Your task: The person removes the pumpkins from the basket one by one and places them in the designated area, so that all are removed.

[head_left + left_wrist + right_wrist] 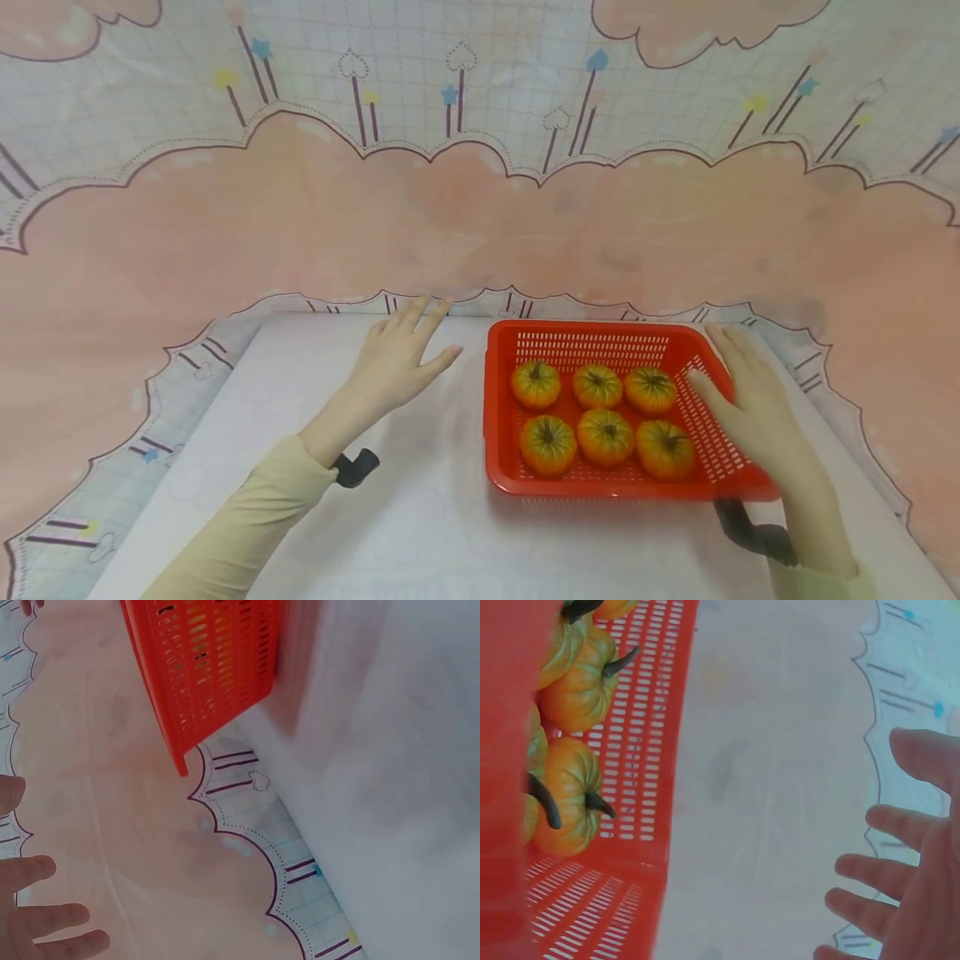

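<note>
A red plastic basket [615, 490] with slotted walls stands on the white table, holding several small orange-green pumpkins [606, 437] in two rows. To its left, the left hand [401, 358] is held out with fingers spread, touching nothing. The right hand [757, 408] is over the basket's right side, fingers extended; whether it touches the rim cannot be told in the head view. In the right wrist view the right hand [922, 855] appears apart from the basket [671, 750], with pumpkins [570, 795] inside. The left wrist view shows spread fingers [56, 915] and the basket's outer wall [217, 667].
The white table [420, 533] extends left and in front of the basket. Behind it and at both sides hangs a pink and white patterned cloth [450, 225]. Dark straps [356, 468] are on both wrists.
</note>
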Demonstrator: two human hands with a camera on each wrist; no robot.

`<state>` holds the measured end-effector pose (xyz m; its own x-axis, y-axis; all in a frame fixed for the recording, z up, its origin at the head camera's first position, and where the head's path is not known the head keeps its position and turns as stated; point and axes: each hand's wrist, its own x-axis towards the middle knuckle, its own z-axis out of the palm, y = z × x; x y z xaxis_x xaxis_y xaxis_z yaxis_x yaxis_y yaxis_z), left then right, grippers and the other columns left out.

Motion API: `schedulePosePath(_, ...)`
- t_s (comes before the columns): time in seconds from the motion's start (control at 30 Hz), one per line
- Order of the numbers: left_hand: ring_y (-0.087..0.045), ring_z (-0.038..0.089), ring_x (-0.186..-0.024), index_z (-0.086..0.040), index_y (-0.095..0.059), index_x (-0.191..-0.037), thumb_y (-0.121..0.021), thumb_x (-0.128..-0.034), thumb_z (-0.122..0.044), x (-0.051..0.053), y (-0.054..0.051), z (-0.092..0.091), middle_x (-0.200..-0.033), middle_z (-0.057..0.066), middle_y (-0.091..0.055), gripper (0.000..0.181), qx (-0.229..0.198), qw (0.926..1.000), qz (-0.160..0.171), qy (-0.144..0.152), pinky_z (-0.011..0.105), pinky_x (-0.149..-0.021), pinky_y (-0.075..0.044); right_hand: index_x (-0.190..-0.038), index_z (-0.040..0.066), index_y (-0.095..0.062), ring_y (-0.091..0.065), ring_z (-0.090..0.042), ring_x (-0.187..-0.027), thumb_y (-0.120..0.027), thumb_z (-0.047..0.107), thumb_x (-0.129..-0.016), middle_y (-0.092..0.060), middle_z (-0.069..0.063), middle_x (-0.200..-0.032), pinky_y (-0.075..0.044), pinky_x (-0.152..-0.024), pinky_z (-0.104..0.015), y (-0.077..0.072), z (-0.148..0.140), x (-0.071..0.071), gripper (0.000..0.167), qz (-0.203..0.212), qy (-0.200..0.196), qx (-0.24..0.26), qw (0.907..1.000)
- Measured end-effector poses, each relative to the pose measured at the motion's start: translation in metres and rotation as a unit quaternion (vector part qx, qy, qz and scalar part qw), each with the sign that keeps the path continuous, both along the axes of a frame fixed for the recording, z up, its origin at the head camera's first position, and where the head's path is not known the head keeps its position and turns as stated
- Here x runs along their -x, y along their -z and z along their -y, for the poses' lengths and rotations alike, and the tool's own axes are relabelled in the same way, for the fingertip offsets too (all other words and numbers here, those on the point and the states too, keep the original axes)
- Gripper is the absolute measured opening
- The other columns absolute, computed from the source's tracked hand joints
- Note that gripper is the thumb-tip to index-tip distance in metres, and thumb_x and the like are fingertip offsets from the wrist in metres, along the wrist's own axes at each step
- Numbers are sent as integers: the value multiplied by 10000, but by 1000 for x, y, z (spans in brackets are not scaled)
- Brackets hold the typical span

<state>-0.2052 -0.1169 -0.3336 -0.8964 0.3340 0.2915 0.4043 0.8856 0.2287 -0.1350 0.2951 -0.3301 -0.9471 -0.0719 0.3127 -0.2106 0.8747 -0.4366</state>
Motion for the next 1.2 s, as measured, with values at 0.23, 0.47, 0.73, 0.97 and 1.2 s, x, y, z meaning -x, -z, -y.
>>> schedulePosePath(0.23,-350,350,-1410,-220,-380,-1477,-505,-943,-490,2,5,-11,-1527,134,-372,611,12,9995,-227,228,591,-1070,-344,-1557,198,-119,-205,-504,-1389,-495,411,-973,-192,-228,-1579,-263,-943,-784,10,-5,-11,726,562,203,613,9963)
schedulePosePath(0.47,-422,362,-1358,-214,-425,-1444,-537,-937,-446,4,5,-23,-1495,144,-422,568,12,9983,-336,482,587,-1036,-391,-1559,229,-96,-173,-520,-1405,-490,420,-973,-166,-250,-1580,-234,-955,-790,21,-16,-17,731,815,405,1010,9907)
schedulePosePath(0.73,-443,344,-1346,-212,-422,-1447,-537,-943,-436,9,10,-34,-1475,123,-450,564,62,9966,-356,742,559,-1034,-408,-1559,238,-91,-230,-550,-1356,-510,424,-961,-206,-292,-1550,-278,-899,-797,30,-35,-15,753,1065,530,1006,9878)
schedulePosePath(0.97,-471,324,-1319,-168,-479,-1396,-565,-934,-409,16,14,-44,-1436,128,-492,528,104,9940,-468,981,539,-1023,-428,-1560,201,-64,-252,-552,-1335,-529,425,-950,-205,-286,-1553,-322,-915,-773,38,-50,-14,799,1446,498,1264,9801)
schedulePosePath(1.2,-484,330,-1311,-181,-477,-1401,-575,-932,-400,22,13,-55,-1409,103,-516,526,264,9907,-503,1238,547,-1048,-414,-1558,151,-69,-266,-533,-1329,-526,394,-961,-187,-264,-1566,-352,-958,-702,46,-64,-15,790,1640,248,1458,9753)
